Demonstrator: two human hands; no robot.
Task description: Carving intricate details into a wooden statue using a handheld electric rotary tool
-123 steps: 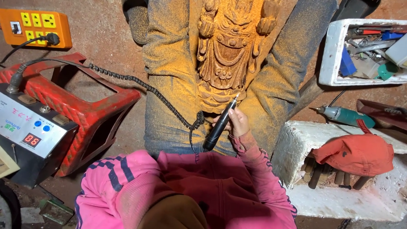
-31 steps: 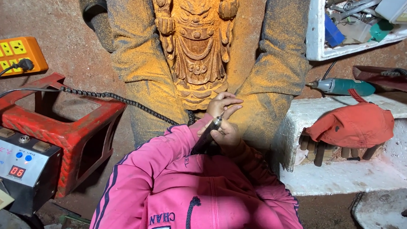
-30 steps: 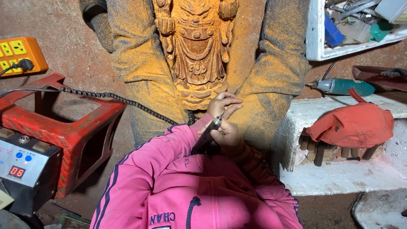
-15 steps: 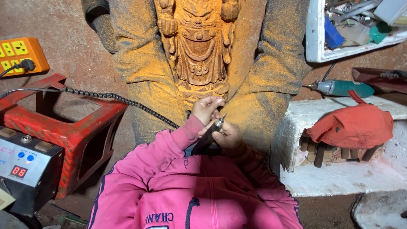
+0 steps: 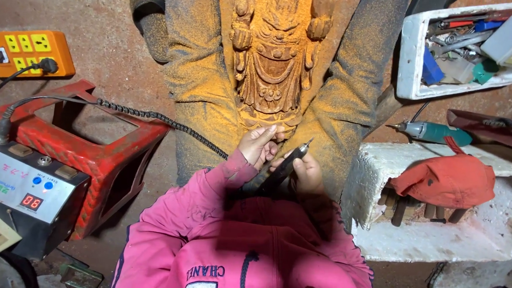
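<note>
Head cam: right hand (image 5: pixel 308 175) is wrapped tight round a black pen-like carving tool (image 5: pixel 284 169), tip up & to the right, near the bottom of the wooden figure (image 5: pixel 272 63). Left hand (image 5: pixel 258 144) holds nothing, fingers loose, tips touching the figure's base. A curly black cord (image 5: pixel 152 116) runs left to a control box (image 5: pixel 23 187) w/ red digits by the red stool (image 5: pixel 86 147).
</note>
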